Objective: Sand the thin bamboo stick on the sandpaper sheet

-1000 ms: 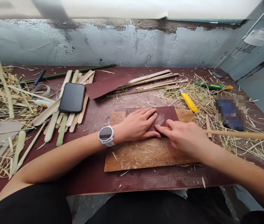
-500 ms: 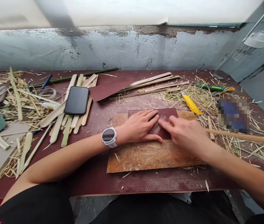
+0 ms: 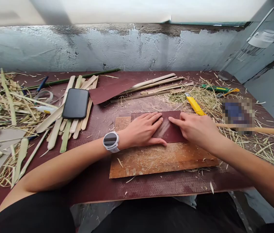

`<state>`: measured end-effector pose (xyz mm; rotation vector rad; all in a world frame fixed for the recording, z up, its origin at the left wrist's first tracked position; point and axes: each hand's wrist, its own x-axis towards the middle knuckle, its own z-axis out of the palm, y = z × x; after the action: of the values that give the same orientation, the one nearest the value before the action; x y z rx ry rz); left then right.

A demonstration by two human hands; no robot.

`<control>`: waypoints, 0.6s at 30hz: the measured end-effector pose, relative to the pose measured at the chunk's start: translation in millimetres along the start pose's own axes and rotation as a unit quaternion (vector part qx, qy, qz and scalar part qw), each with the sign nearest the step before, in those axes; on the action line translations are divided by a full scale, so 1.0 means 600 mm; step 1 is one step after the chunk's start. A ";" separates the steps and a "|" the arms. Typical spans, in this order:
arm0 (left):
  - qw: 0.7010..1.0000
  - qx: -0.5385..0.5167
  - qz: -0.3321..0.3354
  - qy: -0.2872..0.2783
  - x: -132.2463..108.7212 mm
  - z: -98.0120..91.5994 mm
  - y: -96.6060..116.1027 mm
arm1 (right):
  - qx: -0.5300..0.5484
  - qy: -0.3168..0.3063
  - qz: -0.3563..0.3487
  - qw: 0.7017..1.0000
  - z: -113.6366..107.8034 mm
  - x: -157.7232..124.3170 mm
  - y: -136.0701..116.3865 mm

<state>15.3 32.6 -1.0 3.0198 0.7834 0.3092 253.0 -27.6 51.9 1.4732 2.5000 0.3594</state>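
A sheet of dark red-brown sandpaper (image 3: 173, 135) lies on a wooden board (image 3: 151, 161), with a pale dusty streak across its middle. My left hand (image 3: 143, 131) rests flat on the left part of the sheet, fingers stretched and thumb apart, a watch (image 3: 111, 141) on its wrist. My right hand (image 3: 197, 129) is closed around a slim wooden stick (image 3: 272, 130), whose long end runs out to the right. The index finger points left, low over the sandpaper beside the streak. The stick's other end is hidden under that hand.
Bamboo strips (image 3: 57, 134) and a phone (image 3: 75, 103) lie to the left. Behind the board are another sandpaper piece (image 3: 110, 90) and thin strips (image 3: 156, 79). A yellow cutter (image 3: 195, 104), a green cutter (image 3: 216, 88) and heaped shavings (image 3: 207, 102) lie right. A wall (image 3: 103, 48) stands behind.
My right hand has shifted a little right and away from me across the sandpaper, and more of the pale streak shows. The left hand stays on the sheet. The whole view has shifted slightly.
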 end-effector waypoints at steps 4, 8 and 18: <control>1.000 -0.014 0.004 0.004 0.000 0.002 -0.002 | 0.041 -0.020 -0.073 0.996 -0.007 -0.002 -0.008; 1.000 -0.004 0.003 0.014 -0.001 0.004 -0.003 | 0.016 -0.017 -0.021 1.000 -0.013 -0.002 -0.016; 1.000 -0.024 -0.013 0.013 -0.001 0.010 -0.009 | -0.001 0.006 0.011 1.000 -0.009 0.003 -0.013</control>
<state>13.4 37.6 -7.5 2.9647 0.8041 0.3618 243.8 -30.1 54.3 1.5034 2.4946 0.3758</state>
